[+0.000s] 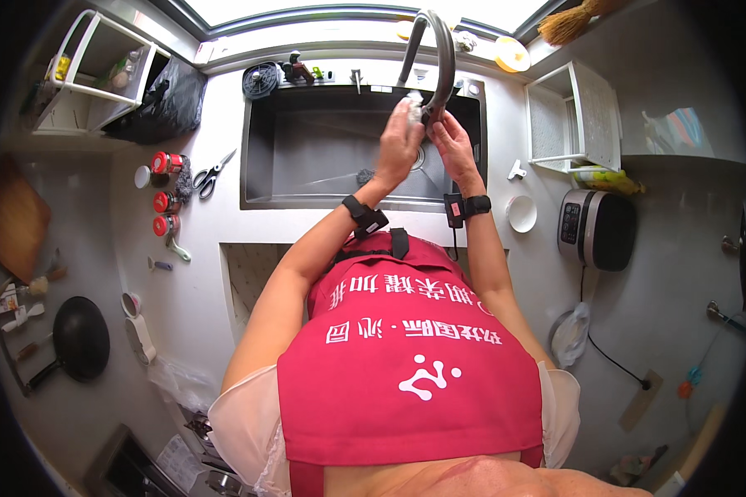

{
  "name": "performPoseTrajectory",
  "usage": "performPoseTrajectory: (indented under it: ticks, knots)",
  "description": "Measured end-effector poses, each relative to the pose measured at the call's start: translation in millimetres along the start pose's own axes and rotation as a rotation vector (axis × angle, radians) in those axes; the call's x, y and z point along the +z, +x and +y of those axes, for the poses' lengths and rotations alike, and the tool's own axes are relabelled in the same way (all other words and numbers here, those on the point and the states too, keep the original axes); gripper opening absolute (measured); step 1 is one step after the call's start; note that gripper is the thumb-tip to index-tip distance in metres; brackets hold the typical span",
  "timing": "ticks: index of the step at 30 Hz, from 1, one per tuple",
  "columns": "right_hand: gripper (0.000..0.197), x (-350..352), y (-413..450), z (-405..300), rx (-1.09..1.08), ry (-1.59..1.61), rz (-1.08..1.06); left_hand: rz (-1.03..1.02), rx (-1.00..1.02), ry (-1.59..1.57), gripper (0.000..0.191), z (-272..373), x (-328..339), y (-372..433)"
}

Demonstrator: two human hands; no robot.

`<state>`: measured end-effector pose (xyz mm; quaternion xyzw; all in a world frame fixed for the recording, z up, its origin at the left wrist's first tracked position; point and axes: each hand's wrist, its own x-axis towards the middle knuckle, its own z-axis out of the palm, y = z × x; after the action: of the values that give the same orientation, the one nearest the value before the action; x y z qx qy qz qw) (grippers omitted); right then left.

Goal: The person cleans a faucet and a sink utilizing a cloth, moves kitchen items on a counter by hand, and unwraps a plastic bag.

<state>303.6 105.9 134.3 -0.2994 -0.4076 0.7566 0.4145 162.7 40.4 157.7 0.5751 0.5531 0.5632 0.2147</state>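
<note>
My left hand (400, 141) is raised over the sink, blurred, with a small white cloth or wad (415, 107) at its fingertips against the faucet. The fingers of my right hand (455, 144) are around the lower end of the curved metal faucet spout (446, 62). Below both hands lies the dark rectangular sink (311, 146), its drain partly hidden by the hands and spout. A dark grey scouring pad (365, 177) rests on the sink floor, close to my left wrist. Both wrists wear black straps with small boxes.
Scissors (208, 177) and red-lidded jars (165, 202) stand left of the sink. On the right are a white bowl (522, 214), a white clip (516, 170), a white rack (566, 118) and a countertop appliance (600, 230). A black drain basket (261, 79) sits at the sink's back left corner.
</note>
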Motion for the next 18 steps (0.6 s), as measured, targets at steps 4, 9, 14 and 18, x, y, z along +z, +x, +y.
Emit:
performPoseTrajectory:
  ticks: [4,9,14,18]
  knots:
    - [0.049,0,1,1,0.005,-0.012,0.014,0.037,0.049,0.16,0.068,-21,23,-28]
    - [0.047,-3,4,2,0.03,0.002,-0.021,-0.217,-0.395,0.024,0.049,-46,15,-28]
    - [0.044,0,4,-1,-0.012,-0.162,-0.019,0.191,-0.177,-0.053,0.049,-50,-7,-3]
    - [0.044,-3,3,1,-0.032,-0.278,0.005,-0.074,-0.008,-0.187,0.044,-37,-11,28]
